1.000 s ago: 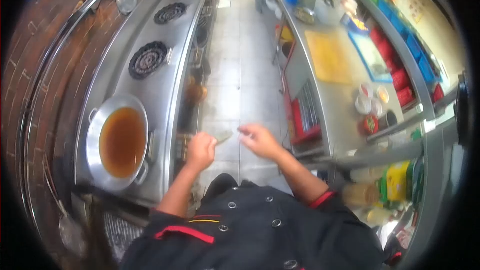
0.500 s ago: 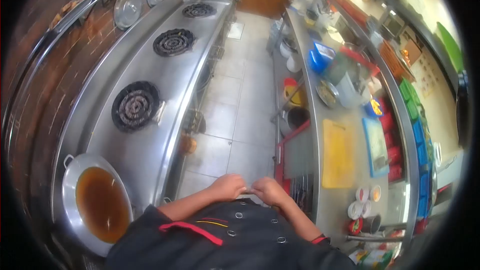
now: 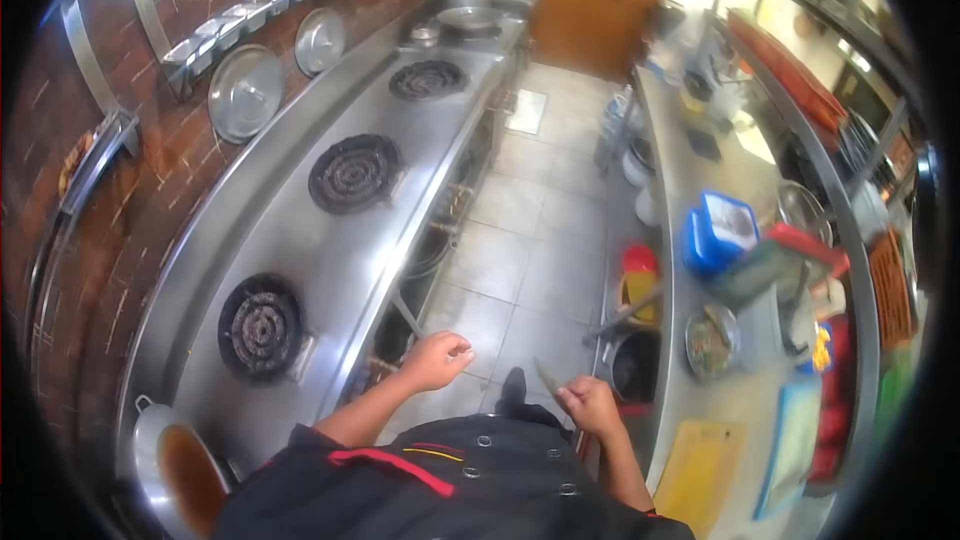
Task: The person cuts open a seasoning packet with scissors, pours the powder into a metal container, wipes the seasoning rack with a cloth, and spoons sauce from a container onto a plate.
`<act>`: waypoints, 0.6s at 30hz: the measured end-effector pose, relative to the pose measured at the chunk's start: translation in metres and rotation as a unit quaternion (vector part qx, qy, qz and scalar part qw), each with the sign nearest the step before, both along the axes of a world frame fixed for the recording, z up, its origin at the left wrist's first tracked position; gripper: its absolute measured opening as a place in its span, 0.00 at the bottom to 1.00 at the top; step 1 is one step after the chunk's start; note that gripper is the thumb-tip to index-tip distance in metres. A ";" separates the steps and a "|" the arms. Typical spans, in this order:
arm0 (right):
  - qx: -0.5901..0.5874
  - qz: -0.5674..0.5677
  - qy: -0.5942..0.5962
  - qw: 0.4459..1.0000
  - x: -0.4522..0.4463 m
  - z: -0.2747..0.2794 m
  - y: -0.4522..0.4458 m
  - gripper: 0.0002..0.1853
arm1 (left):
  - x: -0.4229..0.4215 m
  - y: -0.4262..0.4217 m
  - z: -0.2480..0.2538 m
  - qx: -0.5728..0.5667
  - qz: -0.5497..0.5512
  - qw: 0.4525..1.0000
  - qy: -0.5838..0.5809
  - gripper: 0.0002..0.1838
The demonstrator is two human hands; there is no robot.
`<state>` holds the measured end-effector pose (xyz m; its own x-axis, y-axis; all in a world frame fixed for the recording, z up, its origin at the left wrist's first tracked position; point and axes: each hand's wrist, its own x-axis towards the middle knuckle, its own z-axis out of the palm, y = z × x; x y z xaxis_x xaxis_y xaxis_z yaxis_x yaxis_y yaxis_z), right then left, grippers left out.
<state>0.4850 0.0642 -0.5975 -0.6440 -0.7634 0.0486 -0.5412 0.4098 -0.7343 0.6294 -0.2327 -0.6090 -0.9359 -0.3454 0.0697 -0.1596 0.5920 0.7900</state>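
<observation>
My left hand [image 3: 438, 360] is beside the stove's front edge, its fingers curled together; a tiny pale spot shows at the fingertips, too small to name. To the right, in front of the dark jacket [image 3: 440, 480], my right hand [image 3: 592, 407] is closed on one end of a thin grey-green strip [image 3: 545, 376]. The strip points up and to the left, and blur hides what it is. The two hands are apart, over the tiled floor [image 3: 490, 260].
On the left, a steel stove [image 3: 300, 240] has black burners [image 3: 262, 328] and a wide pan of brown liquid [image 3: 190, 475]. The right counter holds a yellow board [image 3: 700, 470], a blue container [image 3: 722, 230] and a bowl [image 3: 712, 340]. A wooden door [image 3: 600, 5] stands ahead.
My hands met in front of the jacket and have come apart. The thin strip, earlier in my left hand, is now in my right. The view has tilted up, showing more of the door.
</observation>
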 end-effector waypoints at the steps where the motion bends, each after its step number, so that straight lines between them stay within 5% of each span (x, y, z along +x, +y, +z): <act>1: -0.007 0.010 -0.008 1.000 -0.029 -0.001 -0.012 0.09 | -0.015 -0.011 0.011 -0.032 0.007 0.999 -0.030 0.15; 5: 0.063 0.089 0.079 0.991 -0.154 0.034 -0.075 0.12 | -0.077 -0.063 0.050 -0.102 0.039 0.994 -0.020 0.14; 13: -0.076 0.211 0.092 0.970 -0.315 0.073 -0.234 0.12 | -0.165 -0.179 0.051 -0.062 0.202 0.969 -0.130 0.16; 18: 0.004 0.226 0.116 0.967 -0.397 0.046 -0.323 0.08 | -0.228 -0.308 0.038 -0.235 0.342 0.910 -0.017 0.34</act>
